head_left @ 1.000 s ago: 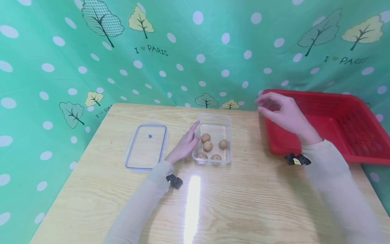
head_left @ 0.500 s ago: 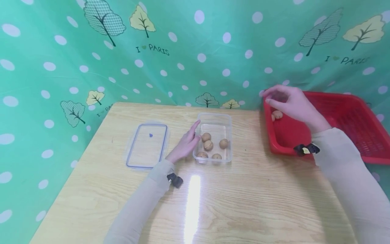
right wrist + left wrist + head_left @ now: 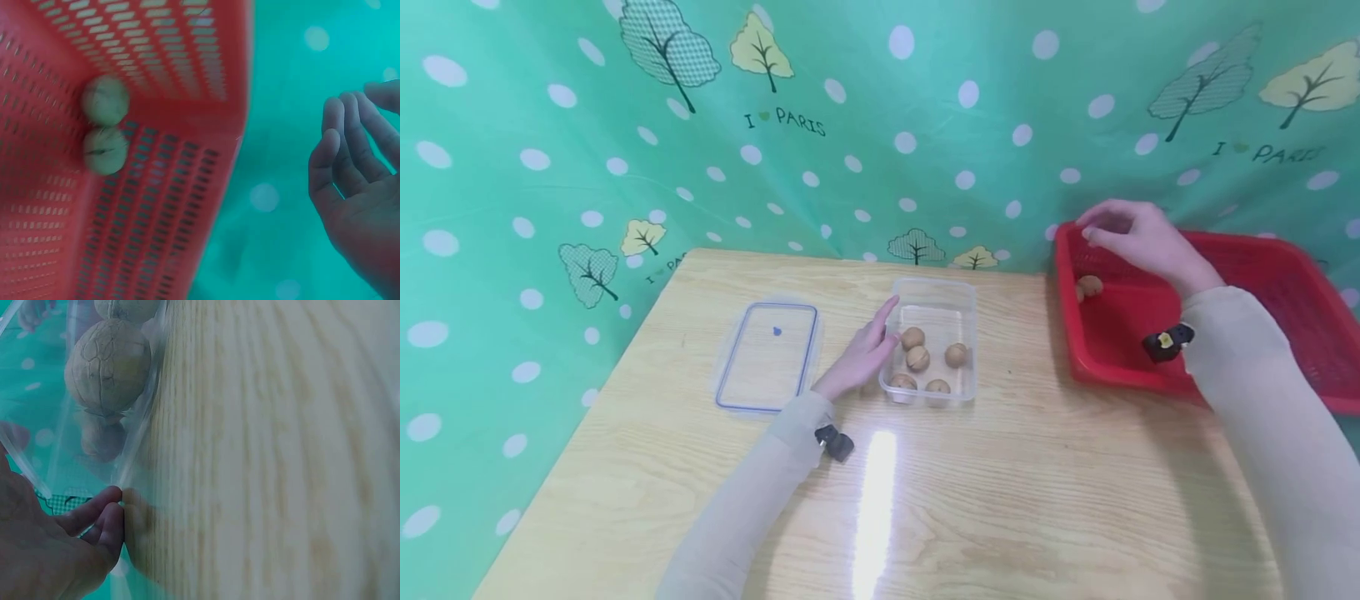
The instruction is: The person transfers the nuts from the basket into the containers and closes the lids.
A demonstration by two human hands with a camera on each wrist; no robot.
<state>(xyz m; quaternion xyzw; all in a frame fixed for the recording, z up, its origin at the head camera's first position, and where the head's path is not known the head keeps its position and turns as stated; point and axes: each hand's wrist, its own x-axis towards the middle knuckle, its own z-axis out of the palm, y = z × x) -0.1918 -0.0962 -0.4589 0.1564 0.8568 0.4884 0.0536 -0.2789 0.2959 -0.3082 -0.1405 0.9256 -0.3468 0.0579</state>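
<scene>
A clear plastic box (image 3: 937, 315) holds several walnuts (image 3: 917, 358). My left hand (image 3: 859, 358) rests against the box's left wall, index finger extended; in the left wrist view its fingertips (image 3: 114, 509) touch the box near the tabletop. Above the back left corner of a red basket (image 3: 1138, 379) hovers my right hand (image 3: 1138, 237), with loosely bent fingers and nothing in them. Two walnuts (image 3: 105, 125) lie together in a corner of the basket, plain in the right wrist view.
A clear lid (image 3: 767, 358) with a blue seal lies on the wooden table (image 3: 1000, 500), left of the box. Behind the table hangs a green dotted cloth (image 3: 850, 100). Light reflects in a bright strip on the tabletop.
My right hand has moved right and back over the basket, revealing walnuts in its corner. The left hand stays at the box. The whole head view has shifted slightly.
</scene>
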